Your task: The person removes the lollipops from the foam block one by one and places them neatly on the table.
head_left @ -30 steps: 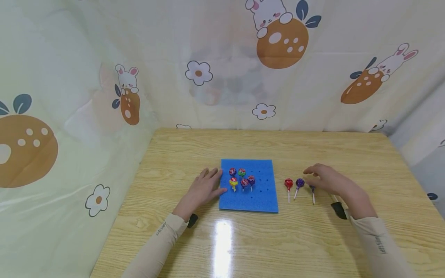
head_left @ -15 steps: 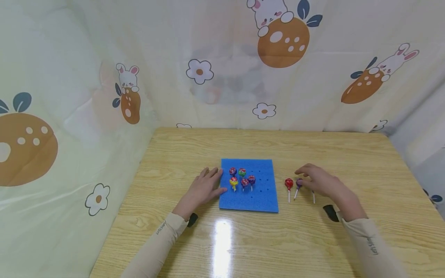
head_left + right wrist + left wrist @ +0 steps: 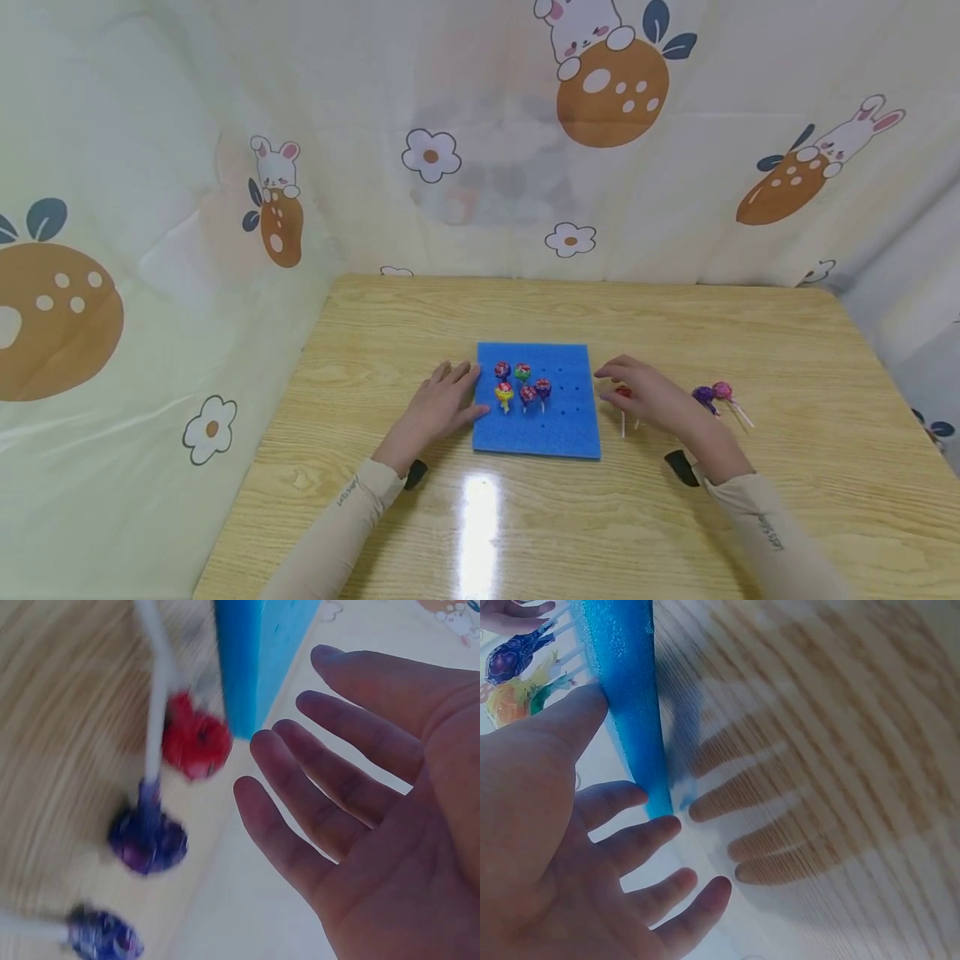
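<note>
My left hand [image 3: 438, 408] lies along the left edge of a blue foam board [image 3: 536, 439], fingers extended and fingertips at its side. Several wrapped lollipops stand upright in the board's left half, among them a yellow one [image 3: 504, 392] and a green one [image 3: 522, 372]. Over a red lollipop [image 3: 623, 391], just right of the board, hovers my right hand [image 3: 660, 402] with loosely spread fingers and nothing in them. In the right wrist view, the red lollipop and a purple lollipop [image 3: 146, 840] lie on the table beyond the fingertips. The right hand partly covers them in the head view.
To the right of the right hand lie another purple lollipop [image 3: 703, 397] and a pink lollipop [image 3: 723, 390]. Small holes dot the board's right half. A patterned curtain [image 3: 495, 208] rises behind the wooden table [image 3: 405, 308] and along its left side.
My right hand has moved left, from the rightmost lollipops to above the red one, uncovering a purple and a pink lollipop behind it. The left hand stays in place.
</note>
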Motion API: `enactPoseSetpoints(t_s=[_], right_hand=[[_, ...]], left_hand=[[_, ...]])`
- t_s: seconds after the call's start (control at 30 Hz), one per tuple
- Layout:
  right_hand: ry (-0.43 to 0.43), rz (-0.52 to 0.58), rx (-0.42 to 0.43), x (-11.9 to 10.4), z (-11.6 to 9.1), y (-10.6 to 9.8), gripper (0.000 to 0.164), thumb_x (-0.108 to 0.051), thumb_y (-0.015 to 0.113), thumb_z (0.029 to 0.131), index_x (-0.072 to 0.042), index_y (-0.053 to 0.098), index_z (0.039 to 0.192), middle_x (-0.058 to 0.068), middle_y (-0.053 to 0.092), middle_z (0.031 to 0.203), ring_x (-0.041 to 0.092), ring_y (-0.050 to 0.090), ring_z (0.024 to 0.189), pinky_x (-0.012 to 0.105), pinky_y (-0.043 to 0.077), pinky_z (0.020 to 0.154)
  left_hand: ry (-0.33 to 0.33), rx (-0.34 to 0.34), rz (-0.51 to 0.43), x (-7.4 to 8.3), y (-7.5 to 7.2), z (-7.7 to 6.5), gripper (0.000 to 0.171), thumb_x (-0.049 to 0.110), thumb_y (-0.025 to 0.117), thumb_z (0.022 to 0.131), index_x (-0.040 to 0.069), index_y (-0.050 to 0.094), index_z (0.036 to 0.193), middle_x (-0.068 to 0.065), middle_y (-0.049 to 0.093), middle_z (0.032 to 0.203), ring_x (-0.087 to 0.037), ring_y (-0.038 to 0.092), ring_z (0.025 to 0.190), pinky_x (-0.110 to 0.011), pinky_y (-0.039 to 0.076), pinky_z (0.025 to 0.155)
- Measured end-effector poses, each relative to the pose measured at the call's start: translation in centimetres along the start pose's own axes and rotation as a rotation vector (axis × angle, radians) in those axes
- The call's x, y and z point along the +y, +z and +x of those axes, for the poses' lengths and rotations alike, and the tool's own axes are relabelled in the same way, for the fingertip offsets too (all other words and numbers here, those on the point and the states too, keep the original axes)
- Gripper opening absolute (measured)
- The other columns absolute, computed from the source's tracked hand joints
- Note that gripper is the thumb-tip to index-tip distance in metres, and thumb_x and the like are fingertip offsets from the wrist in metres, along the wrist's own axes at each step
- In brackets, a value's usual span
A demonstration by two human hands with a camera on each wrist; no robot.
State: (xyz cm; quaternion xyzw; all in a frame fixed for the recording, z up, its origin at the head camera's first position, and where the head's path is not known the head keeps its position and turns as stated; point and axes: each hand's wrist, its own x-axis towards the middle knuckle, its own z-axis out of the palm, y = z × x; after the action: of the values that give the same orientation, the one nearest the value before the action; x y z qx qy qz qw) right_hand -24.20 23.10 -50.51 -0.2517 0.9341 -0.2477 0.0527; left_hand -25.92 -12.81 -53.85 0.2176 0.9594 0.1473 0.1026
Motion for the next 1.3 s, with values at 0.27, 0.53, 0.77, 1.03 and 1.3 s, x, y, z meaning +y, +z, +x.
enactPoseSetpoints(t_s=[0.27, 0.53, 0.77, 1.03, 1.3], right_hand=[[-0.007, 0.028, -0.017, -1.4, 0.7, 1.4, 0.036, -0.016, 0.065, 0.099, -0.001, 0.063, 0.131, 0.019, 0.059, 0.133, 0.035, 0.065, 0.113, 0.048, 0.058, 0.089], [-0.048, -0.011, -0.002, -1.9, 1.4, 1.8, 0.035, -0.016, 0.067, 0.097, -0.002, 0.065, 0.129, 0.014, 0.063, 0.128, 0.032, 0.063, 0.118, 0.05, 0.055, 0.096], [-0.076, -0.027, 0.017, -3.0, 2.0, 2.1, 0.031, -0.016, 0.067, 0.097, -0.005, 0.067, 0.126, 0.011, 0.065, 0.124, 0.031, 0.062, 0.118, 0.049, 0.054, 0.097], [-0.138, -0.039, 0.069, -4.5, 2.7, 2.5, 0.034, -0.015, 0.071, 0.095, -0.008, 0.066, 0.128, 0.01, 0.065, 0.125, 0.029, 0.063, 0.118, 0.048, 0.055, 0.096], [-0.164, -0.066, 0.092, -5.6, 3.4, 3.2, 0.042, -0.016, 0.072, 0.094, -0.006, 0.061, 0.134, 0.011, 0.061, 0.13, 0.029, 0.063, 0.119, 0.048, 0.056, 0.096]], left_hand=[[-0.006, 0.009, -0.011, -0.1, 0.5, -0.3, 0.076, 0.057, 0.053, 0.099, 0.018, 0.03, 0.16, -0.01, 0.03, 0.165, -0.042, 0.02, 0.153, -0.065, 0.029, 0.117], [0.001, 0.012, 0.014, -0.3, 0.3, 0.0, 0.076, 0.058, 0.051, 0.099, 0.018, 0.029, 0.16, -0.01, 0.029, 0.165, -0.041, 0.02, 0.153, -0.064, 0.03, 0.117], [0.007, 0.009, 0.023, -0.1, 0.2, 0.1, 0.076, 0.057, 0.051, 0.099, 0.018, 0.029, 0.16, -0.011, 0.029, 0.165, -0.041, 0.02, 0.153, -0.064, 0.031, 0.117], [0.001, -0.008, 0.049, 0.0, -0.1, 0.2, 0.076, 0.058, 0.049, 0.1, 0.018, 0.027, 0.161, -0.011, 0.028, 0.166, -0.041, 0.019, 0.154, -0.062, 0.03, 0.118], [-0.007, -0.014, 0.044, 0.0, 0.0, 0.2, 0.077, 0.059, 0.05, 0.1, 0.018, 0.026, 0.161, -0.01, 0.027, 0.166, -0.04, 0.018, 0.154, -0.063, 0.03, 0.118]])
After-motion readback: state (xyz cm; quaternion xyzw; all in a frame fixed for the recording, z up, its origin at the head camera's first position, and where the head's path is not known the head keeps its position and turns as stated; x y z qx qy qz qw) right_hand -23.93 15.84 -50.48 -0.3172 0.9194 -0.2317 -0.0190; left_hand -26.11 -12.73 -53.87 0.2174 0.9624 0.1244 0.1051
